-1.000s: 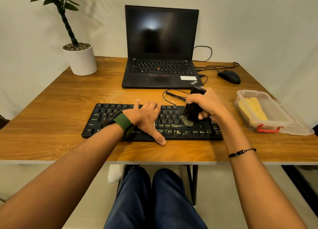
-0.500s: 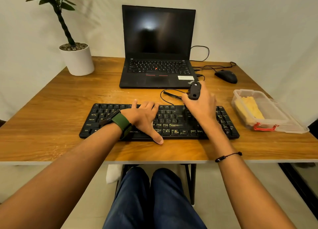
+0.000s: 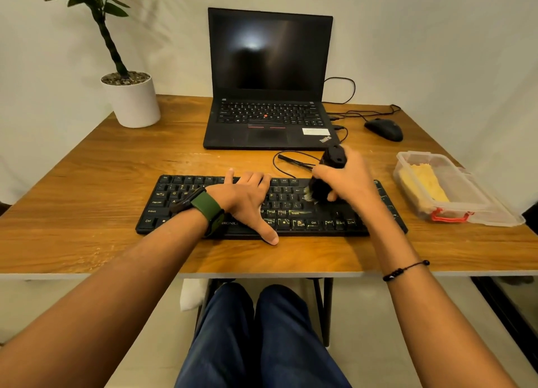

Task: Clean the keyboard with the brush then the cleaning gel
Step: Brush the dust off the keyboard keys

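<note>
The right hand (image 3: 346, 180) is curled round a black brush (image 3: 326, 178), its bristles down on the keys in the right half of the black keyboard (image 3: 180, 195) and its handle end sticking up behind the knuckles. The left hand (image 3: 247, 201) lies flat with straight fingers on the middle of the keyboard, thumb reaching to the front edge. The keyboard sits near the front edge of the wooden table (image 3: 87, 183), with bare wood to its left. To its right, near the table's right edge, a clear plastic box (image 3: 454, 195) holds the yellow cleaning gel (image 3: 425, 183). Behind stand an open laptop (image 3: 269, 96), a black mouse (image 3: 384, 129) and a potted plant (image 3: 131, 99).
</note>
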